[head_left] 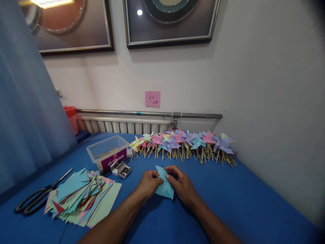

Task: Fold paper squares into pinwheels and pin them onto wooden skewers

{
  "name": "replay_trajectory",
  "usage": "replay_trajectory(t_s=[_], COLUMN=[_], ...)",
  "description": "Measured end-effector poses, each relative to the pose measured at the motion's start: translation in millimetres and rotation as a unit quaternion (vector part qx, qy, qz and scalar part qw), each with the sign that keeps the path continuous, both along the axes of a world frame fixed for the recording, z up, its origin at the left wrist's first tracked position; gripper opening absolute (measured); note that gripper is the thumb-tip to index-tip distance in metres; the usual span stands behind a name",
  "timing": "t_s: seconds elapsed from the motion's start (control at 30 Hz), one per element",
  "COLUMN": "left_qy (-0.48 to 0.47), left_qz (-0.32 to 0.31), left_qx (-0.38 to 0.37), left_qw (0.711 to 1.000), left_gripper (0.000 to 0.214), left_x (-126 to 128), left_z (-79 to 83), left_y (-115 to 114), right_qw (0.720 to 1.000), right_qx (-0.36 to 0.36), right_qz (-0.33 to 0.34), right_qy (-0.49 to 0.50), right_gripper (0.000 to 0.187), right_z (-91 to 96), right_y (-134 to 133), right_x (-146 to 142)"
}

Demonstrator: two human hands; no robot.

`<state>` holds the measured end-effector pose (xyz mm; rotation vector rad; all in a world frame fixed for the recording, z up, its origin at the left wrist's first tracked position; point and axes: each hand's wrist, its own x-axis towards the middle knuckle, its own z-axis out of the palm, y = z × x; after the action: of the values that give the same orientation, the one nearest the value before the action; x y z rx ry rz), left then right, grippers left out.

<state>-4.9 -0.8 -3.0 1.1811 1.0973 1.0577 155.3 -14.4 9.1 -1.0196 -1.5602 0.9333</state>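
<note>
My left hand (pixel 149 183) and my right hand (pixel 180 183) meet over a light blue paper piece (pixel 164 189) on the blue table (pixel 243 200). Both hands pinch the paper near its top point, fingers curled. The paper is folded into pointed flaps and lies between the two hands, its lower corner pointing toward me.
A stack of coloured cut paper (pixel 81 198) lies at the left with black scissors (pixel 38 196) beside it. A clear plastic box of wooden sticks (pixel 108 152) and a small open box of pins (pixel 123 169) sit ahead. A row of finished paper pinwheels (pixel 182 144) lines the wall.
</note>
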Motion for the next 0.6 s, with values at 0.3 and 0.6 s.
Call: replay_trajectory(t_s=[0.3, 0.6], left_qy=[-0.002, 0.012], left_qz=[-0.001, 0.011], left_qx=[-0.010, -0.011], left_qw=[1.000, 1.000], left_gripper=[0.019, 0.020], left_x=[-1.4, -0.5], left_z=[-1.9, 3.3], left_y=[2.1, -0.9], right_qw=[0.997, 0.994], right_qx=[0.020, 0.023], right_qz=[-0.005, -0.019], right_qy=[-0.070, -0.107], right_gripper=[0.018, 0.010], right_z=[-2.4, -1.7], right_y=[3.2, 2.4], right_x=[3.5, 3.0])
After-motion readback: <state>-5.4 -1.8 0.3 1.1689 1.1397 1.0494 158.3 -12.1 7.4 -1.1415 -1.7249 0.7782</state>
